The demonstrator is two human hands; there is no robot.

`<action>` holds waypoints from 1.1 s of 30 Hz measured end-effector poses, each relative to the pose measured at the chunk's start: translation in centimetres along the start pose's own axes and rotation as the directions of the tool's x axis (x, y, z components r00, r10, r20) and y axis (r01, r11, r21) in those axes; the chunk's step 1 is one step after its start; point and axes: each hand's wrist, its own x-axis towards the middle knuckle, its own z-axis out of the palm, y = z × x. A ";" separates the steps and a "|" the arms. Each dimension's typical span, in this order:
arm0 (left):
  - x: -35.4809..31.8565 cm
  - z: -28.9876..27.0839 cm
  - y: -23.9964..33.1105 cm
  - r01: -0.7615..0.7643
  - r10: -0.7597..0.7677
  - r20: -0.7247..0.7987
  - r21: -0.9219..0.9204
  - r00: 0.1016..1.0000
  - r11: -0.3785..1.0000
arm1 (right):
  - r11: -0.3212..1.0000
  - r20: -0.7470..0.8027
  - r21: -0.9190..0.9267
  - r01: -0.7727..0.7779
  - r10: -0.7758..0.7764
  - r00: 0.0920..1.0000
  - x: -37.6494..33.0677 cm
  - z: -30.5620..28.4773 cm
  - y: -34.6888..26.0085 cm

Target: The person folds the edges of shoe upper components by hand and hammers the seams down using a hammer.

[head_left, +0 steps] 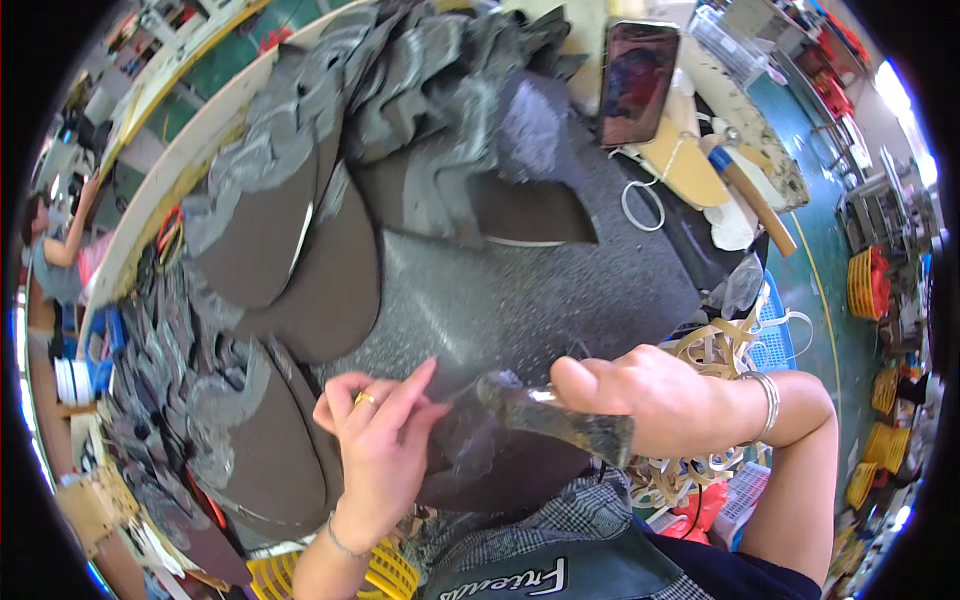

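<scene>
My right hand (640, 400) is closed around what looks like a hammer, its handle hidden in the fist. The worn, flared metal head of the hammer (570, 418) hangs over a dark brown sole-shaped sheet (510, 478) near my body. Beside that sheet is my left hand (378, 435), index finger stretched out, the others loosely bent and apart. Its fingertips come close to a thin grey, blurred flap (465, 440) at the sheet's edge; whether they touch it I cannot tell. Under both lies a speckled dark grey work surface (500, 290).
Brown sole-shaped pieces with crumpled grey edging (265, 235) are heaped left and far. A phone (638, 82) stands at the far right, near a wooden-handled tool (750, 190) and a white cord loop (643, 205). Beige strips (715, 350) hang at right; a yellow basket (395, 575) sits below.
</scene>
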 end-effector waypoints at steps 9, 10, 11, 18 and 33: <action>1.3 -0.7 2.3 0.121 -0.118 0.127 -0.023 0.985 0.992 | 0.996 -0.179 0.033 0.083 -0.076 0.981 -1.5 1.2 2.4; 1.2 -0.3 2.4 0.119 -0.114 0.114 -0.034 0.987 0.992 | 0.996 -0.182 0.049 0.072 -0.062 0.981 -1.9 1.1 2.7; 0.9 -0.3 1.8 0.121 -0.117 0.111 -0.030 0.987 0.992 | 0.993 -0.112 0.088 0.073 -0.063 0.992 -1.7 1.0 2.7; 0.6 -0.1 2.3 0.184 -0.174 0.115 -0.077 0.978 0.980 | 0.988 -0.267 0.134 0.073 -0.035 0.963 -1.8 2.3 2.8; 0.3 0.0 1.3 0.149 -0.141 0.089 -0.079 0.986 0.986 | 0.973 -0.115 0.233 -0.003 0.031 0.993 -1.4 2.3 3.4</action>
